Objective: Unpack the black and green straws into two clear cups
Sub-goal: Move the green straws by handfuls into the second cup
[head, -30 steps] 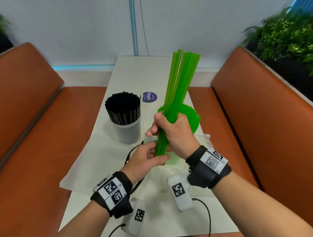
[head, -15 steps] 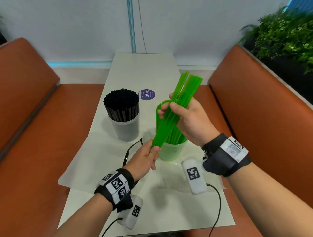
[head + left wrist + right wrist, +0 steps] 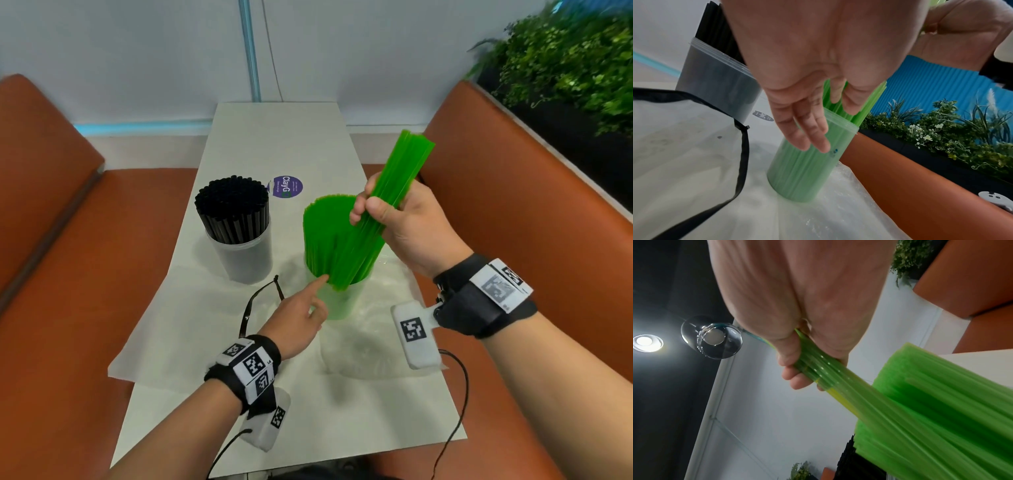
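My right hand (image 3: 383,212) grips a bundle of green straws (image 3: 394,192), tilted up to the right, its lower end at the rim of a clear cup (image 3: 337,301) that holds many green straws (image 3: 325,233). In the right wrist view the fingers (image 3: 793,369) curl round the bundle (image 3: 838,378). My left hand (image 3: 301,315) is open beside that cup, its forefinger touching the bundle's lower end. The left wrist view shows straight fingers (image 3: 807,129) against the cup (image 3: 803,170). A second clear cup (image 3: 245,257) packed with black straws (image 3: 233,205) stands to the left.
Both cups stand on a narrow white table (image 3: 274,144) between two orange benches (image 3: 51,274). A clear bag with a black edge (image 3: 253,305) and crumpled clear wrap (image 3: 363,353) lie near the cups. A purple sticker (image 3: 287,186) marks the tabletop. Plants (image 3: 565,61) fill the right rear.
My right hand has swung the green bundle down and to the right, bringing its lower end to the green cup. My left hand has let go of that end and opened.
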The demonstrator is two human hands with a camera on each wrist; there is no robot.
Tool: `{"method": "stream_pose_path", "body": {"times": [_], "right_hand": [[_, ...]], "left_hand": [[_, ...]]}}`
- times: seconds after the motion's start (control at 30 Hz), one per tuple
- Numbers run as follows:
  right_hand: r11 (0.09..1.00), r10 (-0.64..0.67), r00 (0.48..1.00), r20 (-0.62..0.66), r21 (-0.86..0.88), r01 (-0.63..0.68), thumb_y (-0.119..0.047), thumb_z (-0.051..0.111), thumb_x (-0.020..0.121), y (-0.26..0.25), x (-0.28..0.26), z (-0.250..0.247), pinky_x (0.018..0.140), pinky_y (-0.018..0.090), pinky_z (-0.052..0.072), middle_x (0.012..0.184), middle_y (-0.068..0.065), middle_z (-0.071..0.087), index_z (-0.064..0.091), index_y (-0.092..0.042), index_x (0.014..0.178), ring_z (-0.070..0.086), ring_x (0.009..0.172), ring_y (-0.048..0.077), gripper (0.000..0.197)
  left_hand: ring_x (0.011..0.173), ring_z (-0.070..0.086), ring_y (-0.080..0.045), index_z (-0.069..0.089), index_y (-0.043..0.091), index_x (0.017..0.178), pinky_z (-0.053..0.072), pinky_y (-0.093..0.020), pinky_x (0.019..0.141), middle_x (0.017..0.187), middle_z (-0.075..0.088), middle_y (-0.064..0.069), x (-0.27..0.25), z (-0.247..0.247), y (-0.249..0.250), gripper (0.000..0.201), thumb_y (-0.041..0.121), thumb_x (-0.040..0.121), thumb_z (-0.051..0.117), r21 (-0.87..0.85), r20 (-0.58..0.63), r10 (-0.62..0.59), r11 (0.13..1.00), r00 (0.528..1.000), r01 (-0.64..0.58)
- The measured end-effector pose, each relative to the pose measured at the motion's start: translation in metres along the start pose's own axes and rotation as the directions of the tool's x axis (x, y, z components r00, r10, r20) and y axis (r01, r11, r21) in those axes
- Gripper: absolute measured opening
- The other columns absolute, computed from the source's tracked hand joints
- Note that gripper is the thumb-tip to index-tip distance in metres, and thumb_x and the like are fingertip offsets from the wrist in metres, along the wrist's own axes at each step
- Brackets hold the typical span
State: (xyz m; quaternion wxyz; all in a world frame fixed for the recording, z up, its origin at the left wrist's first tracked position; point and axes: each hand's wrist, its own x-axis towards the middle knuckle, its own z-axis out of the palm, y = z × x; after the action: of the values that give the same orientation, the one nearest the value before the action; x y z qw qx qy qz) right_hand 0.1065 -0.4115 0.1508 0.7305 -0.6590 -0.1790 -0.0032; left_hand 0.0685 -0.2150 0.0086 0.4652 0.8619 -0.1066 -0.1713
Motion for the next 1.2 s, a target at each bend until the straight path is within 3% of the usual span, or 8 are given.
{"method": "stream_pose_path", "body": {"times": [0.27, 0.4, 0.53, 0.67, 0.8, 0.97, 1.1, 1.2], "right_hand": [[0.961, -0.075, 0.995, 0.070, -0.260, 0.091, -0.003, 0.053, 0.096, 0.006, 0.010, -0.009, 0.083, 0.034, 0.052, 0.088, 0.006, 0.068, 0.057, -0.009, 0.097, 0.064, 0.089, 0.023, 0.007], [0.905, 0.049, 0.994, 0.100, -0.426, -0.001, -0.006, 0.060, 0.094, 0.020, 0.007, -0.007, 0.094, 0.033, 0.050, 0.110, 0.001, 0.070, 0.063, -0.029, 0.094, 0.064, 0.107, 0.014, 0.023], [0.718, 0.077, 0.996, 0.042, -0.695, -0.026, -0.016, 0.071, 0.086, 0.042, -0.002, -0.006, 0.100, 0.037, 0.040, 0.120, -0.003, 0.056, 0.063, -0.025, 0.093, 0.044, 0.113, 0.007, 0.015], [0.610, 0.082, 0.995, -0.052, -0.787, -0.091, -0.025, 0.077, 0.080, 0.048, -0.002, -0.003, 0.110, 0.046, 0.032, 0.132, 0.001, 0.050, 0.059, -0.038, 0.094, 0.034, 0.129, 0.024, 0.026], [0.679, -0.039, 0.992, -0.123, -0.731, -0.064, -0.018, 0.080, 0.074, 0.037, 0.003, -0.002, 0.099, 0.025, 0.039, 0.123, -0.017, 0.051, 0.048, -0.032, 0.129, 0.045, 0.113, 0.002, 0.065], [0.594, -0.246, 0.968, 0.055, -0.781, 0.196, -0.014, 0.068, 0.081, 0.014, 0.012, 0.004, 0.112, 0.019, 0.032, 0.146, -0.014, 0.044, 0.031, -0.038, 0.145, 0.042, 0.134, 0.003, 0.078], [0.394, -0.320, 0.923, 0.214, -0.856, 0.335, -0.008, 0.055, 0.091, 0.017, 0.016, 0.012, 0.116, 0.022, 0.025, 0.148, 0.004, 0.045, 0.049, -0.012, 0.140, 0.040, 0.138, 0.017, 0.049], [0.202, -0.275, 0.905, 0.323, -0.901, 0.383, -0.011, 0.048, 0.098, 0.031, 0.013, 0.013, 0.116, 0.039, 0.030, 0.146, 0.016, 0.046, 0.051, 0.001, 0.135, 0.040, 0.138, 0.031, 0.040]], "left_hand": [[0.122, 0.054, -0.034, 0.032, 0.034, 0.153, 0.042, -0.040, 0.108, 0.143, 0.052, -0.010, 0.005, -0.002, 0.005, 0.061, 0.012, 0.098, 0.046, 0.167, -0.037, -0.031, 0.985, 0.999, 0.037], [0.134, 0.046, -0.019, 0.034, 0.038, 0.151, 0.037, -0.034, 0.112, 0.154, 0.041, 0.002, 0.004, 0.000, 0.001, 0.061, 0.010, 0.098, 0.045, 0.141, -0.065, -0.032, 0.989, 0.997, 0.041], [0.121, 0.054, -0.021, 0.034, 0.046, 0.149, 0.043, -0.023, 0.093, 0.144, 0.051, -0.007, 0.005, 0.002, -0.005, 0.063, 0.011, 0.097, 0.044, 0.113, -0.080, -0.060, 0.991, 0.995, 0.069], [0.101, 0.056, -0.015, 0.032, 0.050, 0.148, 0.043, -0.023, 0.085, 0.139, 0.054, -0.013, 0.005, 0.003, -0.007, 0.065, 0.013, 0.096, 0.044, 0.125, -0.082, -0.077, 0.988, 0.994, 0.087], [0.095, 0.059, -0.013, 0.031, 0.051, 0.147, 0.043, -0.021, 0.081, 0.137, 0.055, -0.011, 0.007, 0.003, -0.008, 0.065, 0.014, 0.096, 0.044, 0.131, -0.080, -0.082, 0.987, 0.993, 0.092], [0.101, 0.065, -0.024, 0.030, 0.053, 0.146, 0.052, -0.027, 0.080, 0.112, 0.062, -0.007, 0.007, 0.005, -0.008, 0.066, 0.015, 0.094, 0.045, 0.116, -0.072, -0.085, 0.989, 0.994, 0.093], [0.101, 0.065, -0.029, 0.028, 0.055, 0.146, 0.055, -0.030, 0.080, 0.096, 0.063, -0.007, 0.004, 0.005, -0.007, 0.067, 0.015, 0.095, 0.046, 0.106, -0.060, -0.102, 0.989, 0.993, 0.108], [0.101, 0.065, -0.028, 0.028, 0.055, 0.146, 0.054, -0.029, 0.080, 0.093, 0.059, 0.000, 0.003, 0.006, -0.006, 0.068, 0.015, 0.094, 0.046, 0.098, -0.060, -0.102, 0.989, 0.993, 0.108]]}}
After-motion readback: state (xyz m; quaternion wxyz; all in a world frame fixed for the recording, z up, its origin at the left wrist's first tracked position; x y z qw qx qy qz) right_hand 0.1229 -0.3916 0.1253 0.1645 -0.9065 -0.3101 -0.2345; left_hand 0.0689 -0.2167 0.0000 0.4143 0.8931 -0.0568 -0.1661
